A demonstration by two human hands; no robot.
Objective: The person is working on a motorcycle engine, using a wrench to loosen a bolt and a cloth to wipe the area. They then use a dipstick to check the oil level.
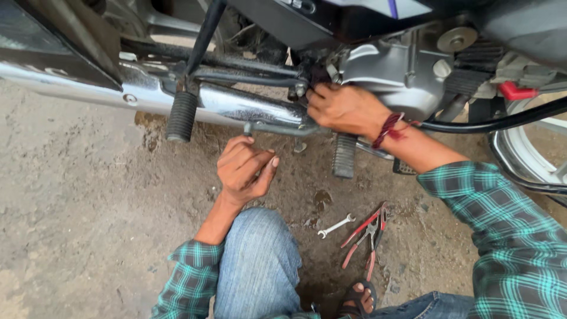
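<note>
We see the motorcycle's engine case (396,74) at upper right, with the exhaust pipe (236,103) running leftward from it across the top. A footpeg (181,116) hangs before the pipe at left; a second footpeg (344,155) sits below the engine. The right hand (342,108) rests against the engine's left edge, above the second peg. The left hand (243,171) lies below the pipe, between the two pegs. On the ground (77,207) nearer us, a wrench (335,226) lies just left of the pliers (366,239), both right of the knee (260,260).
</note>
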